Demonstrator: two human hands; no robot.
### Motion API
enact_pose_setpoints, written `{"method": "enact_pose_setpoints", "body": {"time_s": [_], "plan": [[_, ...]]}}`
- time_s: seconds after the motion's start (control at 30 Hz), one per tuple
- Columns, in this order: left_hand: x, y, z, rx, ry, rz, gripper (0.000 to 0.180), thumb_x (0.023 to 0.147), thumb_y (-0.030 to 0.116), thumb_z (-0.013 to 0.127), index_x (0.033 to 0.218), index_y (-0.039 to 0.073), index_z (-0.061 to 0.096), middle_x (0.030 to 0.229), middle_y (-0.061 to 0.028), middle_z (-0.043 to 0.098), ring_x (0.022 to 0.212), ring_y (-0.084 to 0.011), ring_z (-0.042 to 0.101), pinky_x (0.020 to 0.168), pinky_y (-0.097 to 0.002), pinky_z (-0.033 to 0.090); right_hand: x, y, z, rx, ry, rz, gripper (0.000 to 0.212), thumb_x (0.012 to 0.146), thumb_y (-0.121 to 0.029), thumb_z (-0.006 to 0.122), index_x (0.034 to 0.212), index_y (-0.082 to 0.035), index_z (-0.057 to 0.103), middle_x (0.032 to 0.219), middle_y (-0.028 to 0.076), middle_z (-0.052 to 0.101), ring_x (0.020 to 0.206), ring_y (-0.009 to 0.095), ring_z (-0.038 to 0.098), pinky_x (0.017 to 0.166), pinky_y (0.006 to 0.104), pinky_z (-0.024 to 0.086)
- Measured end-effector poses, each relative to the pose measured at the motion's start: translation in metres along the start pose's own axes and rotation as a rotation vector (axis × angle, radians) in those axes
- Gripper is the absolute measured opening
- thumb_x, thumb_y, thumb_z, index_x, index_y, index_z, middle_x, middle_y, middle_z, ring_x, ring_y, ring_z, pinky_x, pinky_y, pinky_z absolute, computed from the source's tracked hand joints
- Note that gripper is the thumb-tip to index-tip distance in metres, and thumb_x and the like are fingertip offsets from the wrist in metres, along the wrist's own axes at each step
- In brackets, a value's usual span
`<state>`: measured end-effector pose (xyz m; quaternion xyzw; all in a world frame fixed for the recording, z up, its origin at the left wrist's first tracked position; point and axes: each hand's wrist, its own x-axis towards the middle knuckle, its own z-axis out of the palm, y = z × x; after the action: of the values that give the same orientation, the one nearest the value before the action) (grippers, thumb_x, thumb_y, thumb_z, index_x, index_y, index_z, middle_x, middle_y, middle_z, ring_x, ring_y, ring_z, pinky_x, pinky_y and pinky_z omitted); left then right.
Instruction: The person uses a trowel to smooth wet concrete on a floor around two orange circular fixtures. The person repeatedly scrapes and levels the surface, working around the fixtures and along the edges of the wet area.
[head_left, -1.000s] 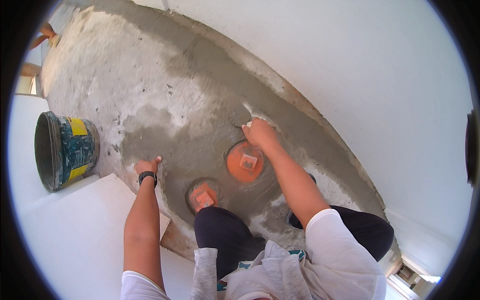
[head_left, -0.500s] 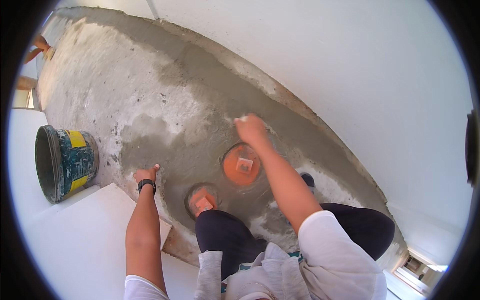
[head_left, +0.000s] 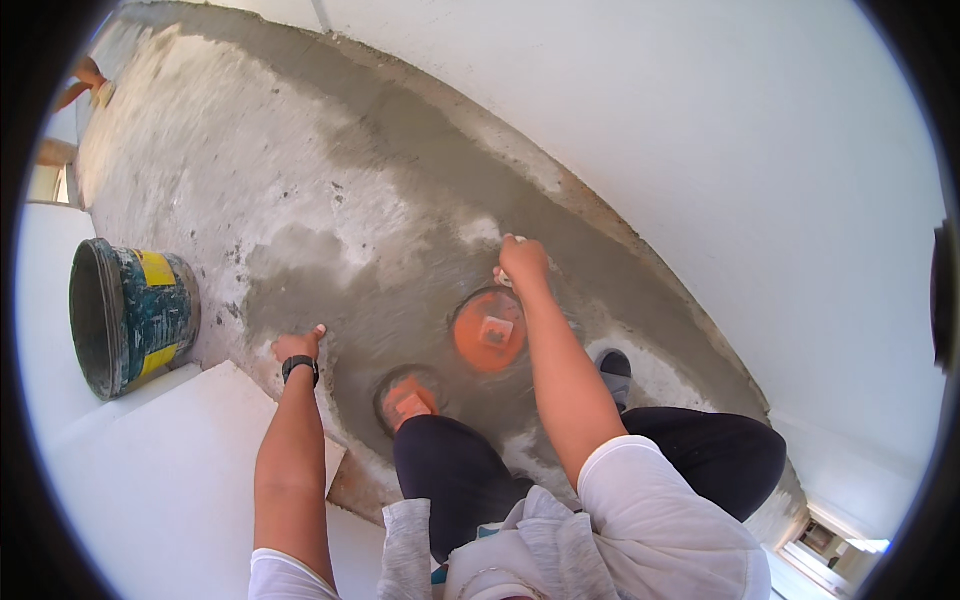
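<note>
My right hand [head_left: 523, 262] is closed around a pale thing, mostly hidden by the fingers, just beyond a round orange pipe cap [head_left: 476, 345] with a square knob. Wet grey cement [head_left: 400, 330] surrounds this cap. A second orange cap [head_left: 410, 393] with a similar knob lies nearer, beside my left knee, which hides part of it. My left hand [head_left: 297, 345], a dark watch on its wrist, is at the floor by the left edge of the wet cement. Its thumb sticks out to the right, away from the fingers, and I see nothing held in it.
A dark green, cement-smeared bucket [head_left: 150, 320] with yellow patches lies on its side at the left. A white slab-like ledge [head_left: 180, 450] is below it. Along the right runs a long white wall [head_left: 700, 160]. Another person's limb [head_left: 90, 80] shows at the far left.
My right hand has shifted slightly right and turned, the pale thing now showing on the hand's near side. My left hand stays in about the same place.
</note>
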<state>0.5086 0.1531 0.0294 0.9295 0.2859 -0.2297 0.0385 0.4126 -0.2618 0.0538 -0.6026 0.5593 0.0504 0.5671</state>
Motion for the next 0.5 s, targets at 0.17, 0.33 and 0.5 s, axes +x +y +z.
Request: {"method": "enact_pose_setpoints", "body": {"time_s": [0.17,0.33,0.5], "plan": [[-0.004,0.0,0.001,-0.025,0.011,0.006,0.092,0.071,0.052,0.093,0.132,-0.01,0.062,0.143,-0.0291,0.053,0.134,-0.044,0.053,0.11,-0.0488,0.049,0.009,-0.039,0.044,0.099,-0.048,0.011,0.042,0.107,-0.026,0.048,0.095,0.01,0.067,0.064,0.018,0.067,0.05,0.028,0.066,0.048,0.0409,0.052],[0.002,-0.003,0.007,-0.042,0.007,-0.008,0.098,0.071,0.053,0.093,0.135,-0.012,0.058,0.143,-0.0297,0.052,0.135,-0.0442,0.051,0.111,-0.0489,0.049,0.022,-0.062,0.08,0.093,-0.115,-0.048,0.039,0.106,-0.022,0.048,0.094,0.009,0.067,0.063,0.017,0.065,0.051,0.028,0.065,0.048,0.0402,0.051],[0.009,-0.007,0.013,-0.034,-0.01,0.008,0.111,0.07,0.055,0.093,0.145,-0.014,0.047,0.148,-0.0318,0.047,0.138,-0.0459,0.048,0.115,-0.0494,0.045,0.052,-0.076,0.129,-0.118,-0.153,-0.19,0.032,0.103,-0.018,0.05,0.093,0.006,0.068,0.07,0.016,0.069,0.054,0.028,0.068,0.049,0.0408,0.053]]}}
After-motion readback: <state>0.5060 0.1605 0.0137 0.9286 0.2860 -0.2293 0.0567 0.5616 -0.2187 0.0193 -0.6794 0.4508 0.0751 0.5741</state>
